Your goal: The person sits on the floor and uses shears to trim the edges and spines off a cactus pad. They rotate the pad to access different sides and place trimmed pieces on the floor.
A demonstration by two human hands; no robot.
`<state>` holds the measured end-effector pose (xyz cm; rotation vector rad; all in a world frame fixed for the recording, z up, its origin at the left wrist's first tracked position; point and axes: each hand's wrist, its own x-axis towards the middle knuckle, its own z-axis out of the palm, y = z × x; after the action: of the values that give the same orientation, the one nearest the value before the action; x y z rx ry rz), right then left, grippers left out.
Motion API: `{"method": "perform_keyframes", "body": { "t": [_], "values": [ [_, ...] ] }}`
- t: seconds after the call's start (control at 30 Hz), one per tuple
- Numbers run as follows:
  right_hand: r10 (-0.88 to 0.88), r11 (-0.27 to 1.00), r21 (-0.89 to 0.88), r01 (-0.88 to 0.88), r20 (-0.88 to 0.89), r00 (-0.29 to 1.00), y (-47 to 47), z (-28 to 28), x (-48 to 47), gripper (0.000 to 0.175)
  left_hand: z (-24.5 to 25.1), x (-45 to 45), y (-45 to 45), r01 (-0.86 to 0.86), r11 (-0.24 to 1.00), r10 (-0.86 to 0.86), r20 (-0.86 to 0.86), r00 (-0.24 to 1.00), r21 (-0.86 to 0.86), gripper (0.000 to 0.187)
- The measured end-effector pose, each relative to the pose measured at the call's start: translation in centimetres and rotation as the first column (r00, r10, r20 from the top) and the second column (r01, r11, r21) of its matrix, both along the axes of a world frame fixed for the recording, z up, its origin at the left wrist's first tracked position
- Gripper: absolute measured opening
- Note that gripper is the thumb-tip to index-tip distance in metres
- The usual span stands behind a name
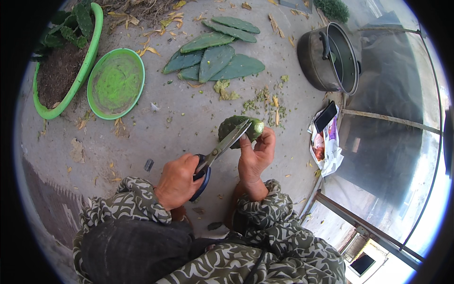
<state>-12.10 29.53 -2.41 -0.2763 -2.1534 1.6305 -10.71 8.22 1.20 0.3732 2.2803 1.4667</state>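
Observation:
My left hand [179, 181] grips the dark handles of a pair of scissors [214, 152]. The metal blades are slightly parted and lie across the upper face of a green prickly pear cactus pad [228, 127]. My right hand [255, 154] holds that pad at its right end, beside a pale cut-looking tip, with the thumb near the blades; some fingers are hidden behind it. Beyond my hands, several flat cactus pads [216, 58] lie in an overlapping pile on the concrete floor. Small green bits [264, 101] are scattered between the pile and my right hand.
A green planter [95, 46] with soil and cactus stands at upper left, beside a green plastic dish [116, 83]. A metal pot [312, 60] stands at upper right. Below it, a black phone [325, 117] rests on a white plastic bag [330, 149], near a metal-framed sheet [383, 142].

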Motion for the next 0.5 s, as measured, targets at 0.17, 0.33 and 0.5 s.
{"method": "perform_keyframes", "body": {
  "t": [0.17, 0.33, 0.5],
  "values": [
    [0.017, 1.0, 0.024, -0.017, -0.008, 1.0, -0.23, 0.36, -0.05, 0.024, 0.04, -0.35, 0.26, 0.035, 0.997, -0.041, -0.088, 0.995, -0.066, 0.033],
    [0.013, 0.999, 0.029, -0.013, -0.007, 1.0, -0.17, 0.57, -0.16, 0.023, -0.19, -0.46, 0.04, 0.056, 0.993, -0.064, -0.072, 0.995, -0.1, 0.033],
    [-0.014, 1.0, -0.027, 0.014, 0.021, 1.0, -0.13, 0.51, -0.14, 0.023, -0.24, -0.48, -0.01, 0.053, 0.993, -0.061, -0.068, 0.996, -0.108, 0.033]
  ]
}}
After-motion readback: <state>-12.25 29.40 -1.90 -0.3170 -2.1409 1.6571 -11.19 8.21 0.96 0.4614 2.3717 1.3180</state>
